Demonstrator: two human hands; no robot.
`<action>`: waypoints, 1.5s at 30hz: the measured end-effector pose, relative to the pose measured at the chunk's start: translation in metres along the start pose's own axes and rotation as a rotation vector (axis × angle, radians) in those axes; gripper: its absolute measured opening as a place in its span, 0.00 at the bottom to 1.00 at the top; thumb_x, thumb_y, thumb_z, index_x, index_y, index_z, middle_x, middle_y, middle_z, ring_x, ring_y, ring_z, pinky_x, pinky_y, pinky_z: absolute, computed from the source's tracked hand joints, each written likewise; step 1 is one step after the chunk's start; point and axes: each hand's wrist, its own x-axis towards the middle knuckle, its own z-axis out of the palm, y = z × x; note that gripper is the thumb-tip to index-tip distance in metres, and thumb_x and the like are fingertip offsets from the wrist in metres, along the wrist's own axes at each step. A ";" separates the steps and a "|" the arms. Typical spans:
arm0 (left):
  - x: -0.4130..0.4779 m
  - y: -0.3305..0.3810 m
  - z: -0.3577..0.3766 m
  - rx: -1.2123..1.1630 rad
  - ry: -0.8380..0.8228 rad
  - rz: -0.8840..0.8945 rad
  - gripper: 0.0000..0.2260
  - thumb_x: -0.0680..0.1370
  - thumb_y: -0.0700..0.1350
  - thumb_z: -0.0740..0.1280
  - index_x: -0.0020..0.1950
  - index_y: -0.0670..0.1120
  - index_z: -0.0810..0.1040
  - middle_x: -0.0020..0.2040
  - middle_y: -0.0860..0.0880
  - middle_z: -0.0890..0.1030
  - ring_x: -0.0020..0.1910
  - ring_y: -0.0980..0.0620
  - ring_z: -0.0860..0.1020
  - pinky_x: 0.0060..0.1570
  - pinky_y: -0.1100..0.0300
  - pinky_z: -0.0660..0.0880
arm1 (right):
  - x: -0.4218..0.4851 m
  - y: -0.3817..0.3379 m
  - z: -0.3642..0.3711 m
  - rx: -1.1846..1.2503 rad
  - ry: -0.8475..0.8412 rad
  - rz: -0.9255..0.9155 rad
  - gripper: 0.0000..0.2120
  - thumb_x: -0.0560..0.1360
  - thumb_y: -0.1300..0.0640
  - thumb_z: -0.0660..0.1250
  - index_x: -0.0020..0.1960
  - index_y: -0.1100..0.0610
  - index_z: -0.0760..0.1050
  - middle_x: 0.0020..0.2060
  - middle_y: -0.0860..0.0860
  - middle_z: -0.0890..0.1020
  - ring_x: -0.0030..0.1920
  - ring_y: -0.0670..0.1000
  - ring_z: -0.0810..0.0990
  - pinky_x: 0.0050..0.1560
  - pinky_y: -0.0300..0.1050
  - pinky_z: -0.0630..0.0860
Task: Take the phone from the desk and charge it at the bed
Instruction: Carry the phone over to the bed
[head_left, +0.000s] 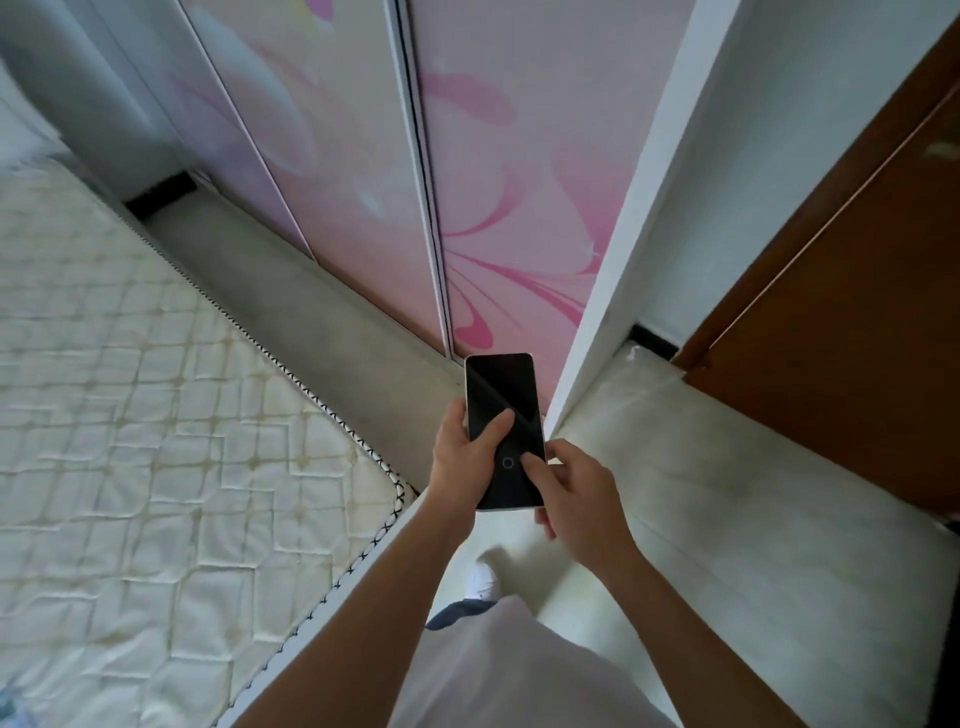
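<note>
A phone (498, 395) with a dark screen and pale edges is held upright in front of me, screen facing up. My left hand (462, 457) grips its left side, thumb lying across the glass. My right hand (576, 488) holds the lower right corner, thumb resting on the screen near a small ring icon. The bed (130, 415), a bare quilted cream mattress with black-and-white piping, fills the left of the view. No charger or cable is visible.
A wardrobe (467, 182) with pink floral sliding doors stands straight ahead, a narrow grey strip of floor between it and the bed. A white wall corner (623, 260) and a brown wooden door (857, 312) lie to the right. Pale floor tiles (727, 493) lie below me.
</note>
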 end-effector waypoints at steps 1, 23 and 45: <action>0.013 0.006 -0.002 -0.007 0.009 0.006 0.05 0.78 0.44 0.71 0.51 0.47 0.77 0.45 0.49 0.84 0.44 0.48 0.84 0.45 0.52 0.82 | 0.014 -0.007 0.002 0.002 -0.003 -0.003 0.07 0.79 0.50 0.65 0.43 0.51 0.74 0.30 0.53 0.83 0.24 0.48 0.79 0.25 0.38 0.72; 0.212 0.085 -0.026 -0.091 0.307 0.001 0.05 0.77 0.43 0.71 0.48 0.50 0.76 0.45 0.46 0.85 0.46 0.45 0.84 0.46 0.50 0.82 | 0.250 -0.086 0.046 -0.024 -0.321 -0.103 0.08 0.79 0.53 0.65 0.49 0.58 0.77 0.30 0.62 0.80 0.23 0.50 0.75 0.24 0.42 0.73; 0.338 0.147 -0.041 -0.244 0.575 0.009 0.06 0.78 0.45 0.71 0.52 0.48 0.76 0.48 0.45 0.84 0.47 0.46 0.84 0.47 0.46 0.83 | 0.418 -0.162 0.078 -0.171 -0.631 -0.315 0.08 0.80 0.52 0.64 0.42 0.50 0.74 0.24 0.43 0.79 0.22 0.44 0.76 0.26 0.42 0.73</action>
